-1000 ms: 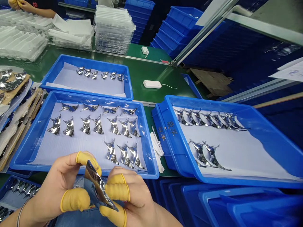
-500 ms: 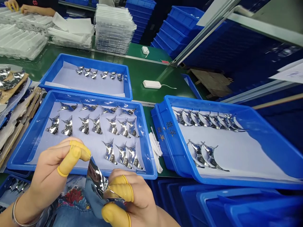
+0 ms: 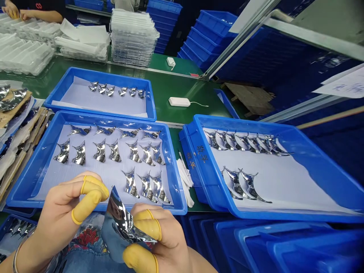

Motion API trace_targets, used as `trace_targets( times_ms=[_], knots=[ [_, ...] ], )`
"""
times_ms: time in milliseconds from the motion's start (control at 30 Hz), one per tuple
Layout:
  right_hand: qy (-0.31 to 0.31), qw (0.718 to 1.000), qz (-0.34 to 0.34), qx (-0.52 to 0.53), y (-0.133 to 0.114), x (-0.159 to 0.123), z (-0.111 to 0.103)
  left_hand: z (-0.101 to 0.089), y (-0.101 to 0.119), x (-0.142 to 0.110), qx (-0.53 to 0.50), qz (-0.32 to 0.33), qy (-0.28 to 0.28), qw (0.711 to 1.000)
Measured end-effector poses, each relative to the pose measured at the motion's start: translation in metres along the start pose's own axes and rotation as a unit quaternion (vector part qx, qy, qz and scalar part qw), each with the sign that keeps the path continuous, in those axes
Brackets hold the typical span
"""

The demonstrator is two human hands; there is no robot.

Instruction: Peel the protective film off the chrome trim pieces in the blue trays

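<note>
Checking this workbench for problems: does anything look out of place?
The right-hand blue tray looks odd: it sits tilted on top of another blue tray, and its white liner leaves the far right corner bare.

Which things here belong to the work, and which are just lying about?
In the work: curved chrome part, left hand, right hand, yellow finger cots, blue tray of chrome parts.
Just lying about: white corded box, stacked clear plastic trays, stacked blue crates.

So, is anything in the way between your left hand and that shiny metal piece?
Nothing visible. Only a small gap separates the yellow finger cot on the left hand from the shiny curved metal piece, which the right hand holds.
</note>
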State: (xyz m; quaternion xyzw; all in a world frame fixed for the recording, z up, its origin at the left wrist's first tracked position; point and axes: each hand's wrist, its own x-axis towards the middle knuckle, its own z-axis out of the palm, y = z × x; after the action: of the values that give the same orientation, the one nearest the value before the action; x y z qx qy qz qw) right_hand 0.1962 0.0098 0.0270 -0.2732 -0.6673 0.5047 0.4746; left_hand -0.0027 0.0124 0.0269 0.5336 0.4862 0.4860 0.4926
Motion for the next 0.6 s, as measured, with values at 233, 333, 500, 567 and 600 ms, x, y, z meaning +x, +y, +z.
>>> trace_targets(
  times_ms=[233,333,500,567,600],
  knots=[
    [-0.021,0.996,-0.049,-0.072,0.004,-0.002,0.004,0.003,0.000,-0.001,0.015,0.096,0.008,0.995],
    [-0.015,0.991,-0.072,-0.113,0.007,-0.006,0.006,0.004,0.001,0.003,0.093,0.147,0.036,0.984],
    [-0.026,0.994,-0.048,-0.093,0.003,-0.004,0.003,-0.001,0.006,0.008,0.109,0.115,0.064,0.985],
    [-0.006,0.998,-0.028,-0.062,0.000,0.000,0.001,-0.003,0.006,0.008,0.099,0.089,0.074,0.988],
    [0.003,0.999,-0.015,-0.047,-0.001,0.002,0.001,-0.004,0.005,0.008,0.096,0.079,0.075,0.989]
  ],
)
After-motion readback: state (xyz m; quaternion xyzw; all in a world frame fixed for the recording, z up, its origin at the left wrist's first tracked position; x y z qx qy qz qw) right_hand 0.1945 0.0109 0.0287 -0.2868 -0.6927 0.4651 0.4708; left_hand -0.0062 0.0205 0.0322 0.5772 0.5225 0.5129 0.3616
